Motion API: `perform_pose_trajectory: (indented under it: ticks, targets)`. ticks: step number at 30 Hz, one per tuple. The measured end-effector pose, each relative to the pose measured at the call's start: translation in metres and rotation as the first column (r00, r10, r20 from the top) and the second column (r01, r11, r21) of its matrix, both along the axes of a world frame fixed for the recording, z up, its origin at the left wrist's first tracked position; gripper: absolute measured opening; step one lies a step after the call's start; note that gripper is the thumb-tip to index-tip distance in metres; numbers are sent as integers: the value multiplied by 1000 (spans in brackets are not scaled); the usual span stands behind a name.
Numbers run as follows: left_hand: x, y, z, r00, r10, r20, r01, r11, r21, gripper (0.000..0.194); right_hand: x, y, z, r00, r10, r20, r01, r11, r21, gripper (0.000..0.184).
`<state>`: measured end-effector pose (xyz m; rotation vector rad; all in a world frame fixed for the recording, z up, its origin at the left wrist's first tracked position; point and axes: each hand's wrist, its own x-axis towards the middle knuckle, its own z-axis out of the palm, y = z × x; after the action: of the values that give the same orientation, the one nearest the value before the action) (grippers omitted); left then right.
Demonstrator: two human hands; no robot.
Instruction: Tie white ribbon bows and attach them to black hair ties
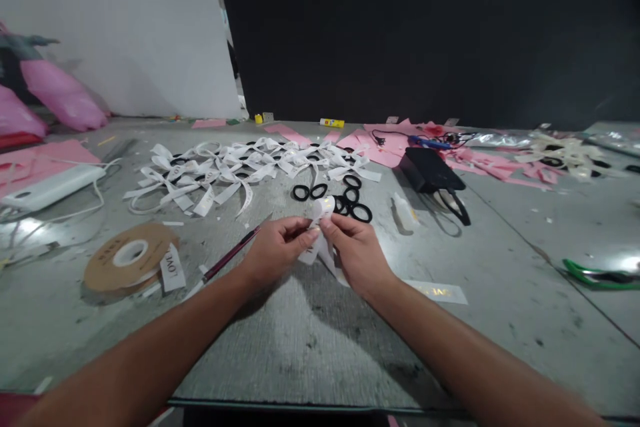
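Between my hands is a white printed ribbon (pixel 325 205), its loop standing up and its tails hanging toward the table. My left hand (pixel 280 243) pinches it with thumb and forefinger. Closed on the same ribbon from the other side is my right hand (pixel 357 250). Whether a hair tie sits inside the loop cannot be made out. Just beyond my fingers lie several black hair ties (pixel 361 213). A cut length of ribbon with gold letters (pixel 445 291) rests by my right forearm. To the left are a dark red pen-like tool (pixel 233 253) and a ribbon roll (pixel 107 260).
A wide pile of ribbon-tied hair ties (pixel 240 170) spreads behind my hands. On the right are a black box (pixel 431 170), a small white bottle (pixel 405 211) and a green-handled tool (pixel 600 275). Pink sheets (pixel 385 147) and a yellow glue tube (pixel 332 123) lie at the back.
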<state>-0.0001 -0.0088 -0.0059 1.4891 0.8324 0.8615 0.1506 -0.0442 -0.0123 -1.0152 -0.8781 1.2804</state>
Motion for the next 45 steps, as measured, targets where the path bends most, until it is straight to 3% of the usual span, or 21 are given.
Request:
perform_pose_trajectory:
  ticks: [4,10,13,18,22,25,30,36,39,45]
  targets:
    - [-1,-1,3,1000,-1,-11,-1,995,-98,25,-1,1,1,998,-1,-57,3,999,41,22]
    - [-1,-2,4,996,85,-12,-86,991,-102,27,-1,3,0,1000,-4,23,3,999,44,33]
    - [-1,1,3,991,125,39,-119,985,-126,31,1,2,1,989,64,130,-68,997,32,39]
    - [0,4,0,976,194,97,-180,974,-137,40,2,-2,5,922,104,374,-123,992,28,20]
    - [2,3,-3,970,200,135,-176,970,-168,42,0,-2,2,968,133,214,-135,991,-3,21]
    - [1,3,-3,973,208,96,-194,972,-135,37,-1,-2,-1,977,154,147,-152,988,-23,26]
    - [-3,3,-1,980,195,-49,-195,981,-3,31,-1,-2,3,929,94,358,-118,992,47,21]
    - [-4,3,1,979,205,1,-205,978,-32,32,-1,-2,1,905,90,416,-140,986,93,20]
    - [-5,5,0,970,244,-20,-244,970,-9,31,0,-1,-2,921,125,369,-151,988,43,29]
    - [-11,13,0,909,402,-114,-384,910,155,31,1,-3,5,963,249,105,-231,960,-159,69]
